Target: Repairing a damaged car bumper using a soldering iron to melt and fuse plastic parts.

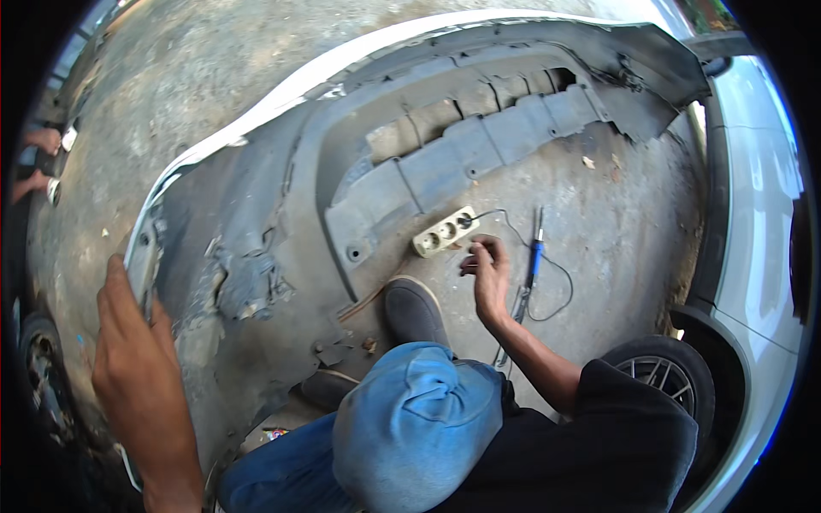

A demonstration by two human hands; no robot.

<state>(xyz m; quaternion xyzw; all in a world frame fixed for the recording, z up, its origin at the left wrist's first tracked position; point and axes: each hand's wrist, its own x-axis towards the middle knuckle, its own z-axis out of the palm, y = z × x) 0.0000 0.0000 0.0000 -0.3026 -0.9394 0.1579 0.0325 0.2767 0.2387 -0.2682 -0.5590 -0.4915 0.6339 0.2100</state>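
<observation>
A large dark plastic bumper with a white outer edge arches across the ground. My left hand grips its left edge, some fingertips hidden. My right hand, fingers loosely bent and apart with nothing visible in them, hovers beside a cream power strip with a black plug in it. Just right of that hand lies a blue-handled soldering-iron-like tool with a thin black cord. Bunched light blue cloth fills the lower middle, above a grey shoe.
A pale car with a wheel stands close on the right. Another wheel is at the far left, below another person's bare limbs and white footwear. Stained concrete shows around the bumper, with small dry leaves on it.
</observation>
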